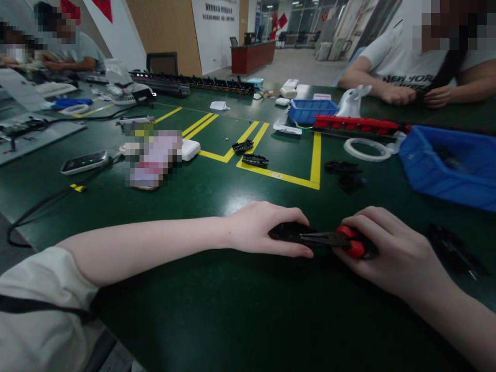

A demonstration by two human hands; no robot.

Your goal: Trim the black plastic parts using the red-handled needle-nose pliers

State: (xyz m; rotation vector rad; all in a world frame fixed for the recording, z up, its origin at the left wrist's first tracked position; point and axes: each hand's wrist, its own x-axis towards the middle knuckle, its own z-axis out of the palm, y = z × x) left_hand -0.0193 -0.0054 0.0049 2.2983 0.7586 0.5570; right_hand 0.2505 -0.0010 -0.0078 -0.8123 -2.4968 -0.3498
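My left hand (267, 230) grips a small black plastic part (289, 233) between thumb and fingers, just above the green table (217, 310). Wrapped round red-and-black pliers (351, 242) is my right hand (391, 250). The long narrow jaws point left and meet the black part; whether they are clamped on it I cannot tell. Similar black parts lie around: one (254, 160) and another (243, 146) at the yellow tape, more (343, 167) to the right, and a dark piece (455, 250) beside my right wrist.
A blue bin (449, 165) stands at right near a white tape roll (367, 149). Behind are a smaller blue bin (312, 110) and a red strip (356, 124). A phone (157, 157) and a cable (42, 199) lie left. A person (411, 77) sits across the table.
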